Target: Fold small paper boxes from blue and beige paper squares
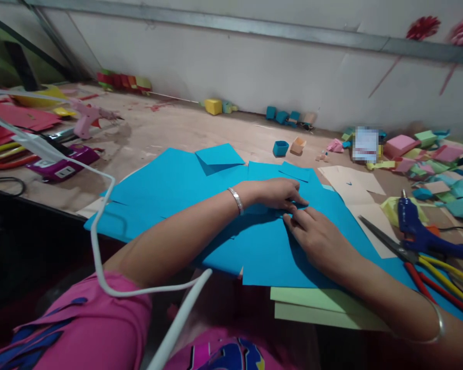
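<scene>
Bright blue paper sheets (208,200) overlap across the work surface in front of me. My left hand (280,194) bends over them, its fingertips pressed down on the blue paper. Close beside it, my right hand (318,236) has its thumb and fingers pinched at the same spot, and the fingertips of both hands almost meet. The edge of a small blue piece shows there, but the fingers cover most of it. A folded blue piece (219,155) stands slightly raised behind my left wrist, and a small blue strip (295,171) lies beyond my hands.
Scissors (389,241) and a blue glue gun (412,226) lie at right, near piled paper boxes (447,169). A pink glue gun (87,118) and purple device (64,162) sit at left. A white cable (96,246) loops across my left arm. Green sheets (308,308) stick out below.
</scene>
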`<state>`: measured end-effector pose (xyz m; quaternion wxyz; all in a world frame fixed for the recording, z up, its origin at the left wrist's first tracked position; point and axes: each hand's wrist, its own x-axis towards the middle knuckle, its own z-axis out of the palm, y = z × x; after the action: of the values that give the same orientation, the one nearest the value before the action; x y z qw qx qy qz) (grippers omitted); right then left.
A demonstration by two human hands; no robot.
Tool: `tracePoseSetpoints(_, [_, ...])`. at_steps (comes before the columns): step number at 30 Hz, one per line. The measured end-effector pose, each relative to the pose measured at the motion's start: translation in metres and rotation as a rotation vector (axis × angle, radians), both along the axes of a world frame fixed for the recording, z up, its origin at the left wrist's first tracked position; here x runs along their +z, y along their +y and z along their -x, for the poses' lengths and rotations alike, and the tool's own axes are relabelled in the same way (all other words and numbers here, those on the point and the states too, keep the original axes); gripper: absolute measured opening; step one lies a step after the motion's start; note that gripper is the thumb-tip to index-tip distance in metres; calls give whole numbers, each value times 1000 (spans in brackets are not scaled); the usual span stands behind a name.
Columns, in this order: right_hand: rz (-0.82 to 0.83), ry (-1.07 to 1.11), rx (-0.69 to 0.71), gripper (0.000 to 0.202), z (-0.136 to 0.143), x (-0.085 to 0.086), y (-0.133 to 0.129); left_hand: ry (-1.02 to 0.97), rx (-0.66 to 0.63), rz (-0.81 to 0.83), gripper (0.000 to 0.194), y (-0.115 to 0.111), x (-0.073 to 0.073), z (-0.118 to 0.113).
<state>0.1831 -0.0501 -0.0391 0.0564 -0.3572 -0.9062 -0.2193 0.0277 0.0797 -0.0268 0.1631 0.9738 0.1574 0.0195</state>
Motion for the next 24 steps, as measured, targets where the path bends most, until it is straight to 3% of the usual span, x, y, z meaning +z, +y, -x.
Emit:
tracePoseSetpoints(8, [122,41,107,40,0,-3,10,3,12,-17,31,-1,0,-1])
tracePoseSetpoints(13, [165,122,51,41,-4,-6,13,-20,3,-10,30,0,-1,-1])
tracePoseSetpoints(19, [177,58,19,43,2,-2,8,-44,14,28,29,-1,0,-1])
tracePoseSetpoints(24, [263,102,-13,47,-14,1,9,-43,-3,28,35,1,-2,1])
